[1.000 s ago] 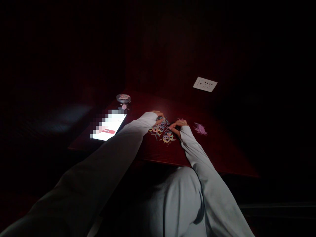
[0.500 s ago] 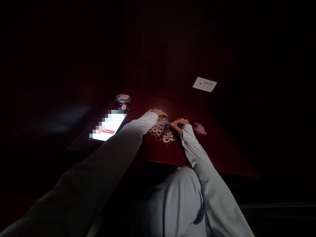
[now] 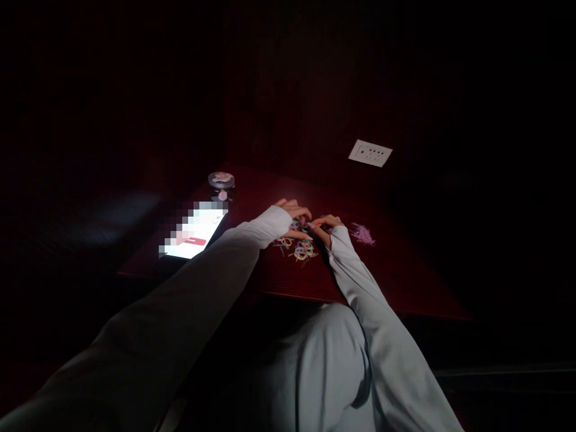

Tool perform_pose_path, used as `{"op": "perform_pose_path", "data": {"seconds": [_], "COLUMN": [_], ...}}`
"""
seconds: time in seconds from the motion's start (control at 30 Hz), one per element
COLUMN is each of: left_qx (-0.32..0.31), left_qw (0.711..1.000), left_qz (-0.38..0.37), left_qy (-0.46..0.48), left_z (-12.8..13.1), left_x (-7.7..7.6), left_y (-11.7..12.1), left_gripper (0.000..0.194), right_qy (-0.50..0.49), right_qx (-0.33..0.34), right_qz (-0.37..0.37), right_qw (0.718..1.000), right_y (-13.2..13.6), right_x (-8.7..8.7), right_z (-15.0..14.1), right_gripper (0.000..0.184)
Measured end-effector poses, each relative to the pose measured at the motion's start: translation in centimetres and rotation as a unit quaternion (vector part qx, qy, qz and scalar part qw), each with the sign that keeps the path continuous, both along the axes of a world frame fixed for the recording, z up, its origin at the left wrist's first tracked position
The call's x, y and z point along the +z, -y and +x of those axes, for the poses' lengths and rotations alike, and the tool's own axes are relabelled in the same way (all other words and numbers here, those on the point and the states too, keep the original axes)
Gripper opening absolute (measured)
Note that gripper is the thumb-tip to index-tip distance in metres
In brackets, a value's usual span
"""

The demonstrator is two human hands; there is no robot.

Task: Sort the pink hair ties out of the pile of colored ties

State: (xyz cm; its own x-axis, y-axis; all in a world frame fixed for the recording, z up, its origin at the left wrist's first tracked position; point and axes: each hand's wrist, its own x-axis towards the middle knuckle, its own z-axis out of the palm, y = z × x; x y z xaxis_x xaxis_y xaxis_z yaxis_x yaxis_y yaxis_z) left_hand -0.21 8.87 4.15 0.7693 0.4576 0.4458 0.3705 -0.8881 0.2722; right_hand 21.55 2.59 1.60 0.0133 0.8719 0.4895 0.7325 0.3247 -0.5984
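Note:
A loose pile of small colourful elastic hair bands (image 3: pixel 304 250) lies on the dark red table (image 3: pixel 288 282). My left hand (image 3: pixel 293 216) spreads over the back of the pile, its thumb apart from its fingers, touching the bands. Close on its right, my right hand (image 3: pixel 327 224) has its fingers bent and drawn together at the pile's edge. Whatever those fingertips hold is too small to make out. Beyond the right hand sits a separate little heap of purple bands (image 3: pixel 362 234). Part of the colourful pile is hidden under the left hand.
A lit screen device (image 3: pixel 193 234), partly pixelated, lies at the table's left. Behind it stands a clear jar (image 3: pixel 222 187) with a decorated lid. A white wall socket (image 3: pixel 370 153) is on the dark wall. My knee (image 3: pixel 333 348) is below the front edge.
My left hand has shifted right, nearer to the right hand, and its thumb now stretches across the bands. The right hand stays in nearly the same place. The view has moved slightly.

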Motion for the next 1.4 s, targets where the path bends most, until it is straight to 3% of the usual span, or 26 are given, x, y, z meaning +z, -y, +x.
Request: {"op": "perform_pose_path", "data": {"seconds": [0.17, 0.3, 0.5, 0.77, 0.97, 1.4], "left_qx": [-0.006, -0.012, 0.002, -0.011, 0.011, 0.001], "left_qw": [1.0, 0.999, 0.997, 0.996, 0.997, 0.995], "left_qz": [-0.019, -0.031, -0.05, -0.06, -0.049, -0.083], "left_qy": [0.015, 0.034, 0.059, 0.072, 0.057, 0.054], "left_z": [0.5, 0.7, 0.9, 0.5, 0.7, 1.0], "left_x": [-0.6, -1.3, -1.5, -0.9, -0.9, -1.8], "left_y": [-0.9, -1.8, -1.8, -0.8, -1.1, -2.3], "left_gripper": [0.033, 0.03, 0.022, 0.029, 0.019, 0.02], "right_qy": [-0.036, -0.132, -0.214, -0.215, -0.206, -0.219], "right_qx": [0.029, 0.075, 0.063, 0.05, 0.05, 0.046], "right_qz": [0.009, -0.025, -0.074, -0.056, -0.067, -0.07], "right_qw": [0.999, 0.988, 0.972, 0.974, 0.975, 0.972], "right_y": [-0.2, -0.4, -0.9, -1.3, -0.3, 0.2], "right_x": [-0.1, -0.5, -1.4, -1.8, -0.9, -0.2], "right_z": [0.0, -0.1, -0.6, -0.7, -0.8, -0.7], "right_gripper": [0.033, 0.044, 0.053, 0.055, 0.054, 0.054]}}
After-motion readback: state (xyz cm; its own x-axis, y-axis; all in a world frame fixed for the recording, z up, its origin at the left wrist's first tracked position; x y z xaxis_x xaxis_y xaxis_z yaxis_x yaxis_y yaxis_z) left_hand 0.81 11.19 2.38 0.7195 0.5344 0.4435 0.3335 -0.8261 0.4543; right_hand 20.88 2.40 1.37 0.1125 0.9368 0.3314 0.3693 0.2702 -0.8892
